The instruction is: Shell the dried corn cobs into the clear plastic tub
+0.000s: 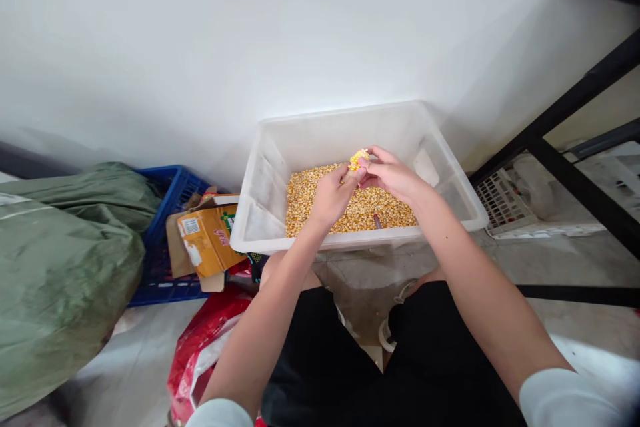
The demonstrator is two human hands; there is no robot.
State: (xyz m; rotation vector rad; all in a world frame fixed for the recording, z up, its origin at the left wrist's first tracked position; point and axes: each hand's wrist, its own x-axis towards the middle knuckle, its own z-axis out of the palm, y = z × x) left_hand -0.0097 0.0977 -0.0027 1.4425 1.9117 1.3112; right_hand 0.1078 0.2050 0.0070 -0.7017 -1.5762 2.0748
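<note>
Both hands meet over a white plastic tub (330,113) whose bottom is covered with loose yellow corn kernels (310,193). Between them is a corn cob (359,159), with yellow kernels showing at its upper end. My left hand (333,193) is closed around the cob's lower part, thumb pointing up along it. From the right side, my right hand (387,173) grips the cob with curled fingers and thumb; some fingertips are hidden behind it. A small dark stick-like object (377,221) pokes out of the kernels near the tub's front wall.
Left of the tub lie an orange cardboard box (213,240), a blue crate (170,290), a large green sack (65,280) and a red plastic bag (187,353). A black metal frame (580,187) and a white basket (505,203) stand at the right. A wall rises behind.
</note>
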